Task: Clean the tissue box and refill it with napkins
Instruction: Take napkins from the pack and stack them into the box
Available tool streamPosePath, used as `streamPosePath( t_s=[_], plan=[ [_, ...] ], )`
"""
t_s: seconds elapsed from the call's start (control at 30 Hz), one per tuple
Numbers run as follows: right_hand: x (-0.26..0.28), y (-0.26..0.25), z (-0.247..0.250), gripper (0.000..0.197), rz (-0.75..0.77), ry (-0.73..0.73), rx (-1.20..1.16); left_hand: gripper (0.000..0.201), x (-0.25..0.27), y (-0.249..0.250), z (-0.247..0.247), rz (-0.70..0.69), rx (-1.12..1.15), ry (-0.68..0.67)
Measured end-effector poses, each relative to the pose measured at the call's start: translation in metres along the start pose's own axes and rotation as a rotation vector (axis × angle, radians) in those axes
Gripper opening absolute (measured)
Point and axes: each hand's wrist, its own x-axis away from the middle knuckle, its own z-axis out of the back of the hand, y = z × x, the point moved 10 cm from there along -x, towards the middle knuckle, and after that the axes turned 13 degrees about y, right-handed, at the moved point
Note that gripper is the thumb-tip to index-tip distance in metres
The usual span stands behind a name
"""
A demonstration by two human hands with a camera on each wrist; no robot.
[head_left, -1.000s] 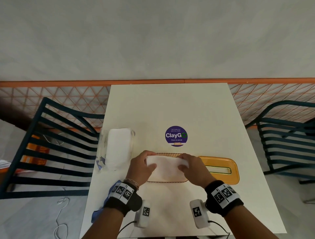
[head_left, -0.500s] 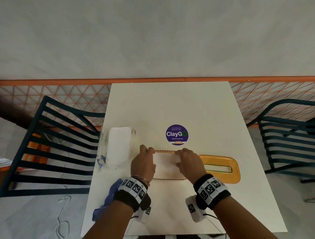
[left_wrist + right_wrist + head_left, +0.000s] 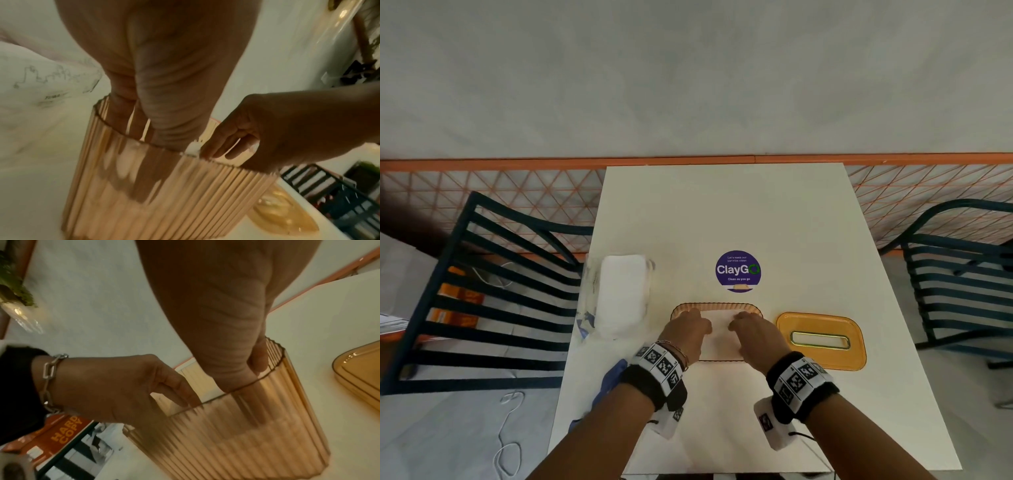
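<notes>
Both sets of fingers (image 3: 257, 356) reach straight down inside the ribbed amber tissue box (image 3: 717, 331), the left hand (image 3: 686, 334) at its left end and the right hand (image 3: 756, 334) at its right end, pressing on the white napkins (image 3: 719, 337) in it without curling round anything. The box stands open-topped on the white worktop (image 3: 726, 212), its amber lid (image 3: 822, 341) lying flat just right of it. A plastic-wrapped napkin pack (image 3: 621, 294) lies left of the box, a round purple ClayGo sticker (image 3: 738, 271) just beyond it, and a blue cloth (image 3: 609, 380) nearer the person on the box's left.
</notes>
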Motion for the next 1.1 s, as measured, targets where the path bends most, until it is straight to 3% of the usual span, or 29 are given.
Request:
streamPosePath(
  t_s=[0.1,0.2,0.3,0.37,0.43,0.53,0.87,0.97,1.1],
  plan=[
    [-0.002,0.010,0.016,0.042,-0.072,0.145,-0.140,0.032,0.005,-0.007,0.039,0.065,0.195,0.199],
    [0.002,0.020,0.033,0.035,-0.150,0.262,-0.269,0.010,0.017,-0.056,0.087,0.274,0.377,0.482],
    [0.005,0.019,0.036,0.035,-0.163,0.243,-0.396,0.024,0.028,-0.141,0.097,0.598,0.313,0.620],
    [0.007,0.012,0.031,0.036,-0.140,0.174,-0.433,0.056,0.030,-0.185,0.079,0.791,0.272,0.513],
    [0.008,0.008,0.026,0.035,-0.126,0.116,-0.424,0.089,0.029,-0.205,0.056,0.869,0.252,0.361],
    [0.008,0.009,0.021,0.037,-0.140,0.102,-0.443,0.108,0.027,-0.212,0.049,0.898,0.264,0.373],
    [0.004,0.021,0.017,0.034,-0.185,0.125,-0.436,0.093,0.037,-0.210,0.065,0.946,0.184,0.513],
    [0.004,0.021,0.017,0.034,-0.191,0.117,-0.442,0.080,0.041,-0.217,0.065,0.969,0.339,0.601],
    [0.002,0.017,0.024,0.034,-0.193,0.135,-0.457,0.046,0.040,-0.222,0.047,0.990,0.652,0.536]
  ],
)
